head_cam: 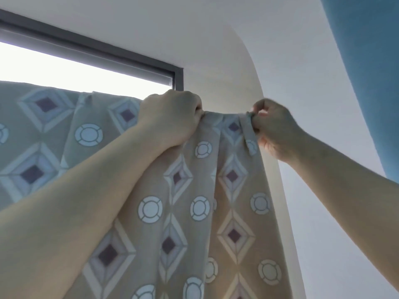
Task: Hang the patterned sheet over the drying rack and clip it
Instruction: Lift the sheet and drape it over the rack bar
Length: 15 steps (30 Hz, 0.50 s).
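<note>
**Bright window behind, sheet bunched at the top edge**

White wall (291,61) and a dark-framed window (90,61) fill the background, with something blue (362,61) at the upper right. From where I watch, the patterned sheet (194,212) hangs from a high line across the window. The drying rack itself is hidden under the top fold. I see no clip anywhere.

My main worry is weight. A lot of cloth hangs on the near side, and if either hand lets go to fetch a clip, I judge the sheet could slide off toward me. The stretch between the hands is gathered into pleats, and the side hem (248,130) is folded over. Clipped like that, it would likely dry creased and hold poorly.

Both arms reach up and forward. The left hand (172,117) is knuckles-up, fingers curled over the top fold and clamped on the bunched cloth. The right hand (274,128), near it to the right, pinches the side hem between thumb and fingertips.
</note>
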Available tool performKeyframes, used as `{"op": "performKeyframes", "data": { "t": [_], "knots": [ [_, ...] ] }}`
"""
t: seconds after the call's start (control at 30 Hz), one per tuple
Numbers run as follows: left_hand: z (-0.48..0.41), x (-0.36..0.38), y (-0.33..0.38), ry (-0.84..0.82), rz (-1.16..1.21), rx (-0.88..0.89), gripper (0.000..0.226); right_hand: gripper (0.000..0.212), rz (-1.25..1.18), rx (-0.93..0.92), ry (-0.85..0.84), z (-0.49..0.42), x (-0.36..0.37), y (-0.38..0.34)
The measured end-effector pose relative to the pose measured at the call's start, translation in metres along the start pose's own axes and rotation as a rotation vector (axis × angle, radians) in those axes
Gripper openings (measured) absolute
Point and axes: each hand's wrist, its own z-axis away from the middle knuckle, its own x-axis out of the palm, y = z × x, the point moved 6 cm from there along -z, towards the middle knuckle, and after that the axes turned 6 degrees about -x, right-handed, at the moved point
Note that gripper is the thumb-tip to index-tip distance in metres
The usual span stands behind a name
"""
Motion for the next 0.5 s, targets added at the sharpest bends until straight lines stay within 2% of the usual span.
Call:
{"op": "performKeyframes", "data": {
  "t": [0.07, 0.17, 0.23, 0.37, 0.43, 0.5],
  "knots": [
    [-0.009, -0.007, -0.002, 0.024, 0.043, -0.048, 0.028, 0.041, 0.052, -0.100, 0.096, -0.014, -0.005, -0.027],
    [-0.018, -0.023, 0.004, 0.126, 0.170, -0.079, 0.027, 0.042, -0.015, -0.225, 0.214, -0.028, -0.013, -0.063],
    [-0.015, -0.028, 0.013, 0.174, 0.171, -0.075, 0.027, 0.041, -0.024, -0.214, 0.231, -0.026, -0.018, -0.055],
    [0.003, -0.007, 0.023, 0.116, 0.037, 0.001, 0.023, 0.040, 0.088, 0.056, 0.033, 0.007, -0.020, 0.003],
    [0.009, 0.002, 0.019, 0.074, 0.059, 0.002, 0.022, 0.034, 0.041, 0.152, -0.041, 0.020, -0.024, 0.018],
    [0.015, 0.007, 0.018, 0.085, 0.076, -0.006, 0.021, 0.018, -0.086, 0.176, -0.126, 0.028, -0.023, 0.020]
  ]
}}
